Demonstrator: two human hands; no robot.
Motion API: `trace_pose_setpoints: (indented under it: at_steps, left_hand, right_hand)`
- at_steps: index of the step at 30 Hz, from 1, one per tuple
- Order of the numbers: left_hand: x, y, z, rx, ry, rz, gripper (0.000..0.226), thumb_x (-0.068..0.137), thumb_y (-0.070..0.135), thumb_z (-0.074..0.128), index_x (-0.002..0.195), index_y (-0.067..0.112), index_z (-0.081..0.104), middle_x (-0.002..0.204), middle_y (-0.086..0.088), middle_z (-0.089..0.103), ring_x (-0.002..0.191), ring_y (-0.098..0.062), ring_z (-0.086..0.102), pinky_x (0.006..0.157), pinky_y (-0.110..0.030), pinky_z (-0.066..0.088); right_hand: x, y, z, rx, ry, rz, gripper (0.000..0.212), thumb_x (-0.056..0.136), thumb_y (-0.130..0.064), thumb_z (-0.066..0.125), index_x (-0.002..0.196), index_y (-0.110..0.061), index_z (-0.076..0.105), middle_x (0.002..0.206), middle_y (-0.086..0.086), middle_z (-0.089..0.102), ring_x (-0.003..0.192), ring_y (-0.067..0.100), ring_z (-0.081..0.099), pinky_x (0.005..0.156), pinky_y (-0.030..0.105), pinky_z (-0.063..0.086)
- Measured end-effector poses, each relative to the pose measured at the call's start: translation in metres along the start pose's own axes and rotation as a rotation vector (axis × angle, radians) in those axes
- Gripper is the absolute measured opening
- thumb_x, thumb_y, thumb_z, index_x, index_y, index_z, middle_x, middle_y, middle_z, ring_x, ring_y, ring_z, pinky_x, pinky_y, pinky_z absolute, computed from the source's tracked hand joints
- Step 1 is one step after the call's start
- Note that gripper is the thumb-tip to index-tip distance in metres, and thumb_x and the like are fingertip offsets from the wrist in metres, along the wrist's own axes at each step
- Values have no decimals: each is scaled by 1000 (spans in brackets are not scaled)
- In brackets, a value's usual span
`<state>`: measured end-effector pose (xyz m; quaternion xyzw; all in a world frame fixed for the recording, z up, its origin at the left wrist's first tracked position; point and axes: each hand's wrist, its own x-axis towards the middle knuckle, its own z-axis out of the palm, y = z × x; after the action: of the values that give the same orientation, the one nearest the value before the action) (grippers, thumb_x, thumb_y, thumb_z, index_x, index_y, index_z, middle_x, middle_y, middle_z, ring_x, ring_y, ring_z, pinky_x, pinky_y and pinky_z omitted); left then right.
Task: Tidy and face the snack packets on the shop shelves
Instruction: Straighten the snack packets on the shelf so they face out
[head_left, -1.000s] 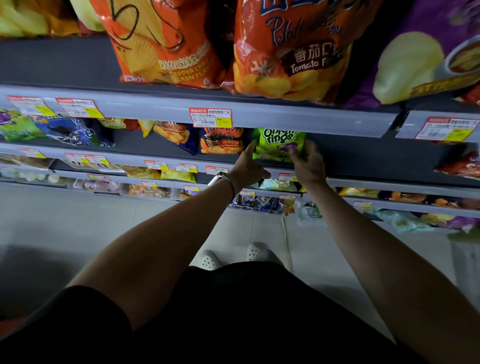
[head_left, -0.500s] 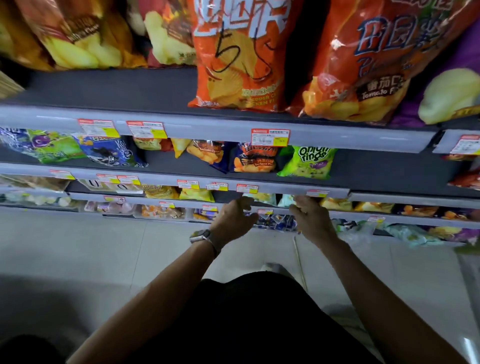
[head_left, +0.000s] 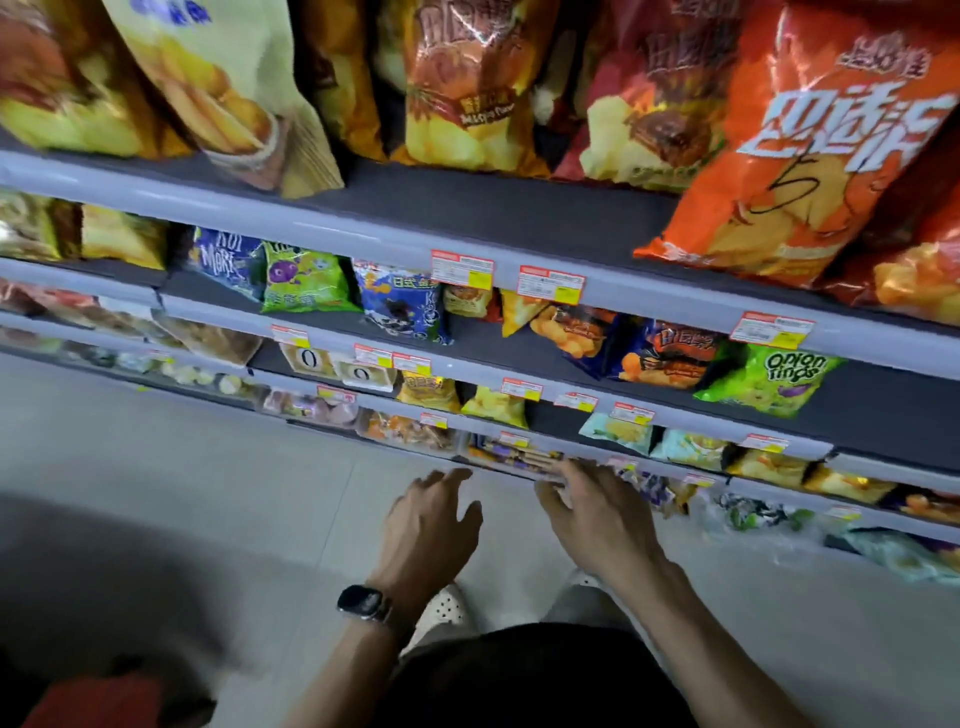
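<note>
Grey shelves (head_left: 363, 236) hold snack packets in several tiers. A green onion rings packet (head_left: 774, 379) stands on the second shelf at the right, beside dark blue and orange packets (head_left: 670, 353). Big orange chip bags (head_left: 810, 150) fill the top shelf. My left hand (head_left: 431, 525), with a watch on its wrist, hangs in front of the lowest shelves with relaxed fingers and holds nothing. My right hand (head_left: 597, 509) is spread flat, its fingertips at the edge of a low shelf with small purple packets (head_left: 519, 457). It holds nothing.
Price tags (head_left: 462, 267) line the shelf fronts. Small yellow packets (head_left: 493, 405) and pale blue ones (head_left: 618, 431) sit on the third shelf. The pale tiled floor (head_left: 182, 493) stretches left. My white shoes (head_left: 447, 608) show below my hands.
Both hands have let go of the onion rings packet and dropped down past the shelf edges to the lowest tier. My view has swung left and up along the shelves.
</note>
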<state>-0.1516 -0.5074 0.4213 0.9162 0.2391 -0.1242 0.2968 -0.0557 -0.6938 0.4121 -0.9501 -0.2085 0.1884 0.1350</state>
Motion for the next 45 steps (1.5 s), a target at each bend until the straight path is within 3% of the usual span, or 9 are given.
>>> trace_pose_setpoints:
  at_steps: [4, 14, 19, 27, 30, 33, 39, 42, 45]
  left_hand:
    - [-10, -36, -16, -42, 59, -83, 46, 102, 40, 57, 147, 32, 55, 135, 2, 67, 125, -23, 61, 98, -39, 53]
    - [12, -65, -46, -105, 132, -260, 42, 103, 38, 54, 145, 31, 56, 135, 5, 65, 122, -21, 62, 95, -37, 53]
    - [31, -74, -70, -112, 186, -356, 41, 104, 37, 52, 144, 32, 58, 136, 6, 64, 122, -21, 62, 95, -36, 51]
    - [62, -120, -96, -161, 206, -437, 41, 103, 35, 52, 143, 29, 58, 135, 1, 65, 126, -23, 59, 93, -39, 54]
    - [86, -136, -107, -169, 203, -367, 42, 102, 31, 55, 143, 26, 60, 135, -3, 66, 121, -26, 63, 92, -40, 56]
    - [113, -156, -122, -181, 224, -265, 44, 100, 24, 58, 144, 21, 59, 135, -8, 65, 119, -30, 63, 90, -40, 54]
    - [198, -192, -166, -224, 307, -248, 69, 96, 22, 66, 156, 6, 36, 144, -23, 48, 133, -44, 45, 106, -52, 40]
    - [239, -207, -186, -287, 292, -217, 82, 92, 20, 73, 158, 2, 29, 145, -27, 45, 135, -47, 42, 113, -53, 37]
    - [269, -216, -199, -296, 240, -190, 90, 91, 26, 78, 160, 3, 26, 149, -26, 45, 138, -46, 43, 117, -49, 35]
  right_hand:
    - [6, -41, 12, -41, 11, -96, 51, 102, -61, 39, 139, -30, 56, 128, -7, 68, 114, 17, 64, 87, 36, 53]
    - [79, -106, 19, -50, -38, -326, 56, 96, -58, 31, 124, -23, 64, 114, -1, 72, 104, 25, 67, 79, 37, 50]
    - [128, -139, 16, -84, -47, -402, 38, 101, -53, 40, 120, -27, 59, 110, -2, 69, 96, 23, 65, 69, 36, 47]
    - [157, -175, 20, -113, -105, -383, 43, 105, -53, 39, 136, -26, 53, 125, 0, 66, 106, 22, 63, 70, 33, 36]
    - [161, -180, 30, -71, -127, -327, 41, 105, -52, 42, 134, -27, 53, 125, 0, 66, 105, 22, 63, 69, 34, 38]
    - [167, -186, 43, 106, -95, -145, 46, 100, -56, 51, 135, -27, 54, 133, 2, 65, 120, 25, 60, 88, 38, 50]
    - [213, -192, 58, 669, 106, 327, 91, 90, -40, 78, 161, -15, 26, 161, 11, 39, 146, 30, 41, 116, 40, 38]
    - [236, -196, 66, 861, 162, 418, 81, 83, -27, 87, 149, -11, 43, 136, 0, 58, 129, 21, 54, 111, 32, 41]
    - [253, -194, 81, 885, 219, 422, 75, 70, -27, 95, 133, -16, 56, 121, -3, 71, 114, 19, 66, 108, 40, 50]
